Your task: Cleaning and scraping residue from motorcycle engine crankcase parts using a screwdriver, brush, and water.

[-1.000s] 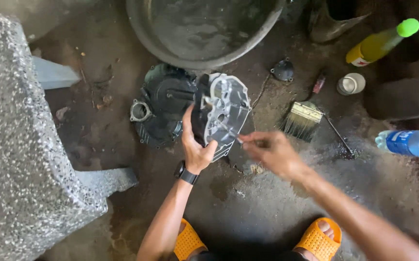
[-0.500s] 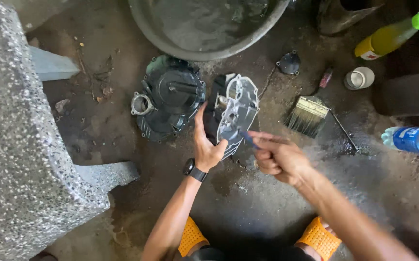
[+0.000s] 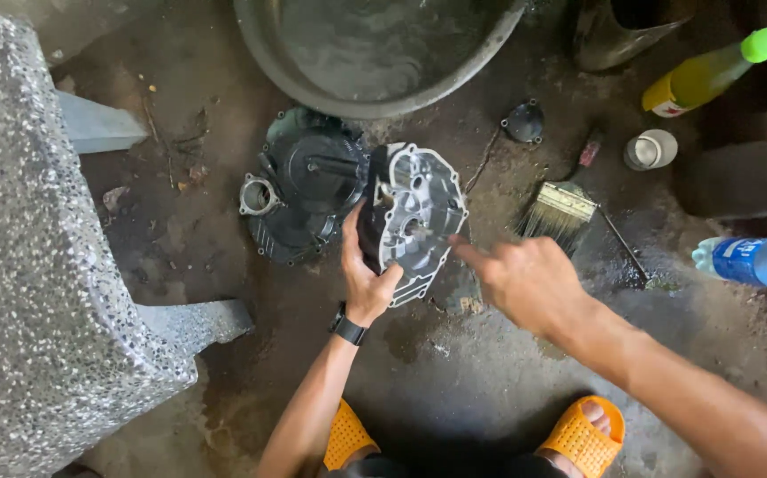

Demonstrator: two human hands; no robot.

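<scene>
Grey cast-metal engine cover, held upright above the concrete floor by the left hand, fingers clasped on its edge. Right hand, loosely curled, extends its forefinger to the inner face: apparently inspection; probing calls for a steady grip.

My right hand has moved in from the side: a second ago it hung apart from the silver engine cover, with something thin pinched in its fingers, and now my forefinger reaches across and its tip touches the cover's inner face. My left hand has tipped the cover a little more upright, its open side turned further toward me.
</scene>
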